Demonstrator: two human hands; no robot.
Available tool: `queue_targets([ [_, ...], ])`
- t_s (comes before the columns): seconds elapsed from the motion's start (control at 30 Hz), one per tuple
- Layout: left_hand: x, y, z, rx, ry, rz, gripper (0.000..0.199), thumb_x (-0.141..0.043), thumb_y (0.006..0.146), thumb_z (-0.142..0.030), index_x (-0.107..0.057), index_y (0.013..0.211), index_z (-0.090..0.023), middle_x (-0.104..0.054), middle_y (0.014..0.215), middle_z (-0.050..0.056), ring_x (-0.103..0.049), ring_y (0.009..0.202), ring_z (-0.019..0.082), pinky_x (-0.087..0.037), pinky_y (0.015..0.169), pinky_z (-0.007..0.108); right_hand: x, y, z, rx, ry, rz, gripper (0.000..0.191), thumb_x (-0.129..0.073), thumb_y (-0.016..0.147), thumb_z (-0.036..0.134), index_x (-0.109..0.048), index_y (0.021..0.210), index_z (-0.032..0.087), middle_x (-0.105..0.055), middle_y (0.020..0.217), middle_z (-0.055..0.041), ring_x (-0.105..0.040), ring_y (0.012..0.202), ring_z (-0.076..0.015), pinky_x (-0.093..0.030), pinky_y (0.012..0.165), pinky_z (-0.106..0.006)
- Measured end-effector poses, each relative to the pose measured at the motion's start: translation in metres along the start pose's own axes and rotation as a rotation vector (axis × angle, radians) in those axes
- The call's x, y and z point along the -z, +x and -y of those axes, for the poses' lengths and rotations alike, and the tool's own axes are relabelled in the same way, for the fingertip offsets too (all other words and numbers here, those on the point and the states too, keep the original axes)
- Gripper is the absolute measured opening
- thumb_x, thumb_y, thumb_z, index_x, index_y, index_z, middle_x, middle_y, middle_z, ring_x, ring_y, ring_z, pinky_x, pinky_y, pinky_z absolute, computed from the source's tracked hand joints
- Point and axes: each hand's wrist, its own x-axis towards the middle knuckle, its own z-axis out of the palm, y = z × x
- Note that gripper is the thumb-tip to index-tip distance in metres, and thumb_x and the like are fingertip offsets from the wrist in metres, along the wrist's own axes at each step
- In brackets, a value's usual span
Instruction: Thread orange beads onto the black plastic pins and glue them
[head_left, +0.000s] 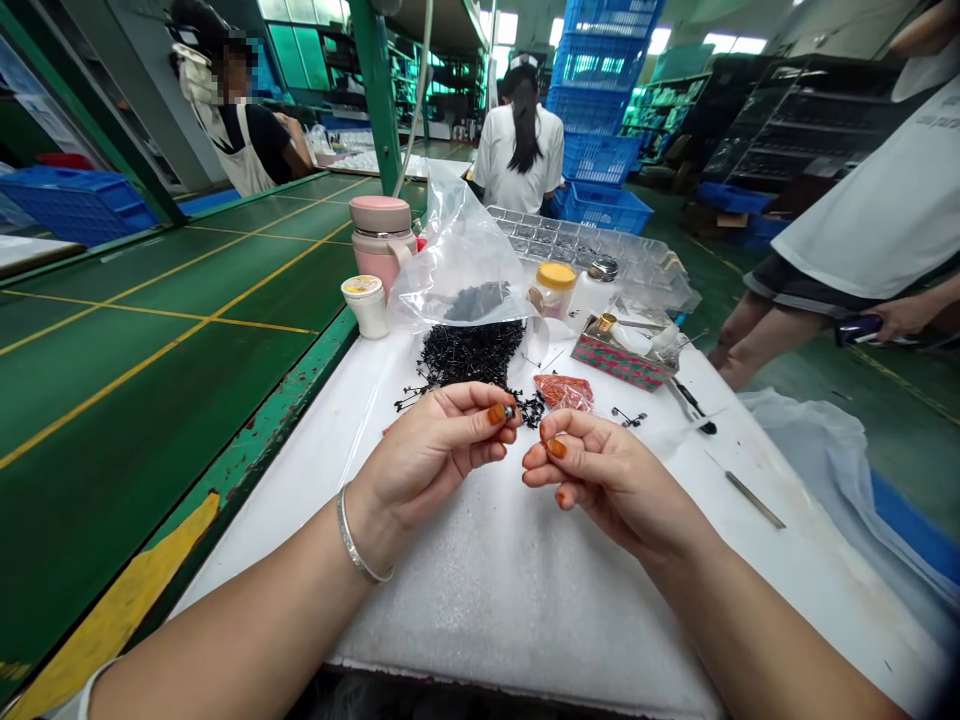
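2 hands [517,450] — black pile [472,352] just beyond, bag [469,260] over it.

A green belt [172,400] marked with yellow lines runs along the left side, a green post [377,100] rising at its far edge. Beside the belt, a pink lidded mug [381,245] stands upright behind a small white tub [367,308]. Farther off, a person in a white shirt [517,150] faces away, just left of a tall stack of blue crates [600,105]. Another person in an apron [251,145] is at the upper left, near a blue bin [79,203]; at the right, a person in dark shorts [870,210] stands before dark racks [810,130]
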Motion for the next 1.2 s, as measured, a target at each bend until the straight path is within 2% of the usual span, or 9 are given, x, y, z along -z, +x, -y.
queue_targets([
  [0.2,0.0,-0.001,0.003,0.015,0.027,0.011,0.008,-0.072,0.075,-0.007,-0.073,0.082,-0.012,-0.071,0.074,0.004,-0.066,0.065,0.01,-0.055,0.061,0.016,0.0,-0.002,0.001,0.004,-0.023,0.012,0.013,-0.071,0.083,0.029,-0.065,0.088,0.018,-0.075,0.084,-0.0041,-0.072,0.073,-0.0121,-0.05,0.051,-0.012],
  [0.33,-0.001,0.0,0.004,0.014,0.042,0.007,0.008,-0.072,0.075,-0.007,-0.073,0.081,-0.012,-0.071,0.074,0.004,-0.066,0.065,0.009,-0.054,0.06,0.015,-0.001,-0.003,0.002,0.06,-0.073,-0.003,0.011,-0.075,0.08,0.024,-0.067,0.078,0.017,-0.065,0.075,0.0016,-0.061,0.066,-0.0047,-0.047,0.053,-0.011],
  [0.43,-0.002,0.0,0.005,0.017,0.048,0.008,0.007,-0.073,0.075,-0.008,-0.073,0.08,-0.012,-0.071,0.074,0.004,-0.065,0.064,0.008,-0.053,0.059,0.015,0.0,-0.003,0.001,0.067,-0.082,-0.004,0.011,-0.078,0.077,0.023,-0.068,0.078,0.017,-0.061,0.074,0.0028,-0.055,0.064,-0.0034,-0.044,0.052,-0.011],
  [0.73,-0.003,0.0,0.008,0.047,0.102,0.01,0.008,-0.076,0.073,-0.012,-0.072,0.08,-0.012,-0.069,0.075,0.004,-0.062,0.064,0.008,-0.051,0.059,0.016,0.002,-0.005,0.002,0.033,-0.071,-0.001,0.016,-0.077,0.077,0.027,-0.066,0.08,0.017,-0.065,0.074,-0.0001,-0.058,0.063,-0.0054,-0.043,0.05,-0.011],
  [1.03,-0.002,0.001,0.011,0.062,0.143,0.003,0.014,-0.08,0.07,-0.016,-0.072,0.08,-0.012,-0.068,0.076,0.004,-0.061,0.064,0.008,-0.049,0.059,0.017,-0.003,-0.008,0.004,0.081,-0.086,-0.025,0.013,-0.072,0.081,0.026,-0.061,0.084,0.019,-0.068,0.075,0.0001,-0.061,0.063,-0.0074,-0.043,0.047,-0.013],
  [1.2,0.0,0.003,0.011,0.07,0.131,0.014,0.011,-0.078,0.072,-0.015,-0.072,0.08,-0.012,-0.069,0.075,0.004,-0.062,0.064,0.008,-0.05,0.06,0.017,-0.002,-0.008,0.006,0.089,-0.102,-0.023,0.013,-0.072,0.082,0.026,-0.063,0.083,0.017,-0.071,0.078,-0.0026,-0.065,0.068,-0.0086,-0.047,0.052,-0.013],
])
